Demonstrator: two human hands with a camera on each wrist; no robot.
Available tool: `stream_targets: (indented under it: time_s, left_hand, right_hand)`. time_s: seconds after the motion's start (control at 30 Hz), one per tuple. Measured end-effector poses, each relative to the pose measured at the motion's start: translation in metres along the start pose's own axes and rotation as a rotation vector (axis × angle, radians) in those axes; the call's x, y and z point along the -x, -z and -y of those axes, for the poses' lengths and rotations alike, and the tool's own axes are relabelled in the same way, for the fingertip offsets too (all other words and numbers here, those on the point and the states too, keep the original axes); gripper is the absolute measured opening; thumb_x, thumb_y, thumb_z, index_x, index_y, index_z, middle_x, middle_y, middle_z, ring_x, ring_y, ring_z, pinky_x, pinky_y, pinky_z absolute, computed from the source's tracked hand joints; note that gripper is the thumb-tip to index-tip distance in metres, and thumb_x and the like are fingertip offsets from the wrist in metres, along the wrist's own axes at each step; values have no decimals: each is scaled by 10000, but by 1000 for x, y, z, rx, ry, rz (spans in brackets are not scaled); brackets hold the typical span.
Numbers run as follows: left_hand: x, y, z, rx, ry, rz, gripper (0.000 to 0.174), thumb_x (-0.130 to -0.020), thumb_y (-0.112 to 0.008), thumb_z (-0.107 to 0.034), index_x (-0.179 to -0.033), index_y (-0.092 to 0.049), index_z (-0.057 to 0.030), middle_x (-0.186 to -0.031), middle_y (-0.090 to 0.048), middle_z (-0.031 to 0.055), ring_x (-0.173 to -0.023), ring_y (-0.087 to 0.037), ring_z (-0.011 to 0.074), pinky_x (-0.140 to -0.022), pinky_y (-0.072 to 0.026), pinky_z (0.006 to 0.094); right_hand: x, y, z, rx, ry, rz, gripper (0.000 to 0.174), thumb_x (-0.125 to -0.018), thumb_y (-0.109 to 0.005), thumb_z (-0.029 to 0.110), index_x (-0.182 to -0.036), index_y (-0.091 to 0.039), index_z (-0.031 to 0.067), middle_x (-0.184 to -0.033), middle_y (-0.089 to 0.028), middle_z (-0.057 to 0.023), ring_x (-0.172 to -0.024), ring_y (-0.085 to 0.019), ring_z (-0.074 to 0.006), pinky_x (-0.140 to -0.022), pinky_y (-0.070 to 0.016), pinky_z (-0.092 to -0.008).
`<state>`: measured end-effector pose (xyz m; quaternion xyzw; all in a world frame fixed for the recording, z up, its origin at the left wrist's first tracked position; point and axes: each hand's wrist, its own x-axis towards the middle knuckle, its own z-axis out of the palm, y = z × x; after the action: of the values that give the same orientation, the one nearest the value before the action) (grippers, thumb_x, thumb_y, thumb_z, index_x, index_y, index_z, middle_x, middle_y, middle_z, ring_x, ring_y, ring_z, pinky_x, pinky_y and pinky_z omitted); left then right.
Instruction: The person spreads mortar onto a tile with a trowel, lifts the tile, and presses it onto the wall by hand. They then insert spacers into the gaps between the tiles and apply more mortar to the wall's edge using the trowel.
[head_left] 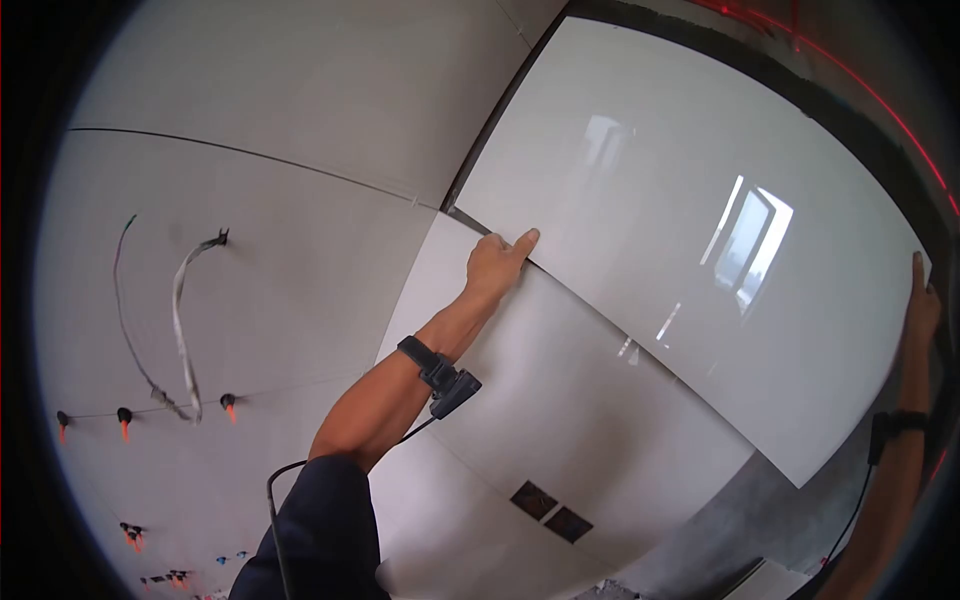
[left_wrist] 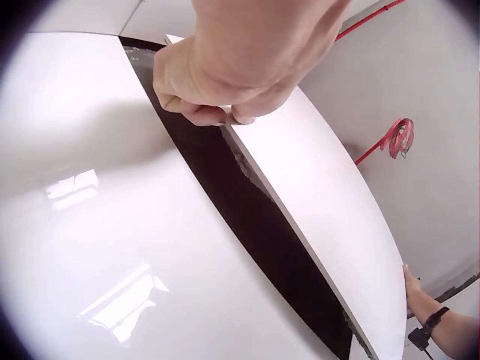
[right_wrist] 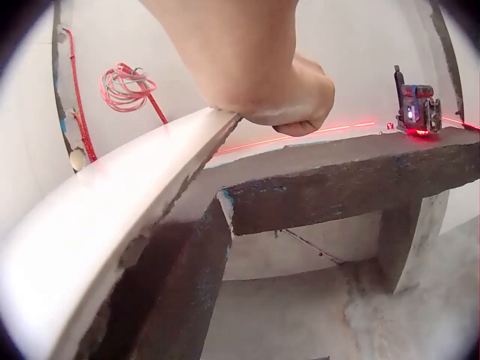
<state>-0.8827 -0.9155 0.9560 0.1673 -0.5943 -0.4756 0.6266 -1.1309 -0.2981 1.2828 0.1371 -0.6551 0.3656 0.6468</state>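
Note:
A large glossy white wall tile (head_left: 640,180) leans at the wall, above another white tile (head_left: 590,360) fixed below it. My left hand (head_left: 497,265) grips its lower edge near the left corner, thumb on the glossy face and fingers curled behind. In the left wrist view, a dark gap (left_wrist: 232,202) runs between the tile's edge and the lower tile. At the far right edge, my right hand (head_left: 922,310) holds the tile with its fingers round the side. Rough grey mortar (right_wrist: 135,255) shows along the tile's back edge in the right wrist view.
A laser level (right_wrist: 418,112) stands on a rough ledge (right_wrist: 360,180), casting a red line (head_left: 870,85). Coiled red cable (right_wrist: 127,90) hangs from the wall. To the left are a loose cable (head_left: 180,310) and orange-tipped pegs (head_left: 124,422). Socket openings (head_left: 534,498) sit in the lower tile.

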Motion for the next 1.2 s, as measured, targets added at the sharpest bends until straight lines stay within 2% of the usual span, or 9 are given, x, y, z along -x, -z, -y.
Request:
stream_targets:
  time_s: [0.03, 0.1, 0.33, 0.4, 0.43, 0.73, 0.8, 0.93, 1.2]
  left_hand:
    - [-6, 0, 0, 8, -11, 1, 518, -890, -683, -499, -752, -528, -24, -665, -537, 68, -565, -490, 115, -491, -429, 294]
    - [-28, -3, 1, -35, -4, -1, 525, -883, -690, -499, -756, -533, -14, -689, -542, 80, -610, -511, 138, -522, -441, 318]
    - [-65, 4, 8, -8, -14, 24, 538, -863, -712, -498, -761, -548, 4, -701, -544, 86, -645, -527, 158, -540, -441, 336]
    - [-61, 5, 5, -42, 14, -3, 621, -841, -697, -547, -777, -598, 63, -739, -624, 169, -698, -623, 277, -678, -500, 414]
    - [-62, 5, 7, -40, 23, 5, 621, -841, -697, -547, -777, -598, 63, -739, -624, 169, -698, -623, 277, -678, -500, 414]
    - [-63, 18, -7, -6, 69, 56, 595, -832, -725, -524, -776, -596, 55, -725, -618, 153, -656, -598, 234, -627, -495, 396]
    - [-60, 22, -11, 75, 101, 81, 506, -850, -749, -457, -746, -555, -2, -618, -499, 46, -512, -444, 137, -459, -370, 307]
    - [-60, 23, -17, 12, 154, 137, 529, -840, -757, -483, -684, -542, -26, -591, -484, 39, -481, -416, 129, -427, -327, 304]
    - [-72, 24, -17, -21, 272, 181, 535, -820, -760, -535, -652, -536, -79, -613, -484, 12, -485, -384, 108, -409, -278, 282]
  right_hand:
    - [0, -5, 11, -22, -10, 36, 1017, -774, -564, 797, -1020, -647, -186, -905, -658, -283, -890, -630, -314, -885, -467, -415]
    - [11, -32, 41, -120, 70, -150, 1031, -775, -568, 794, -995, -633, -211, -876, -653, -260, -837, -618, -304, -871, -472, -382]
    - [-18, -40, 93, -56, 28, -52, 1073, -742, -578, 808, -1112, -618, -199, -1080, -665, -311, -1074, -641, -362, -992, -434, -389]
    - [-26, -45, 95, 65, 78, -237, 1087, -724, -576, 821, -1149, -616, -179, -1101, -660, -309, -1103, -633, -364, -1012, -421, -389]
    - [-33, -43, 97, 75, 81, -232, 1087, -724, -576, 821, -1149, -616, -179, -1101, -660, -309, -1103, -633, -364, -1012, -421, -389]
    - [-40, -11, 160, 59, 122, -117, 916, -746, -574, 806, -881, -689, -92, -919, -679, -254, -905, -646, -348, -919, -459, -419]
    - [-45, -5, 169, 74, 167, -50, 894, -761, -585, 787, -859, -688, -95, -857, -670, -256, -860, -649, -344, -877, -474, -409]
    - [-50, -11, 172, 60, 202, -51, 879, -772, -585, 778, -788, -678, -95, -815, -657, -257, -796, -629, -319, -852, -478, -408]
    - [-61, -28, 161, 111, 235, -43, 958, -744, -544, 829, -881, -704, -105, -906, -674, -284, -881, -654, -350, -896, -467, -410]
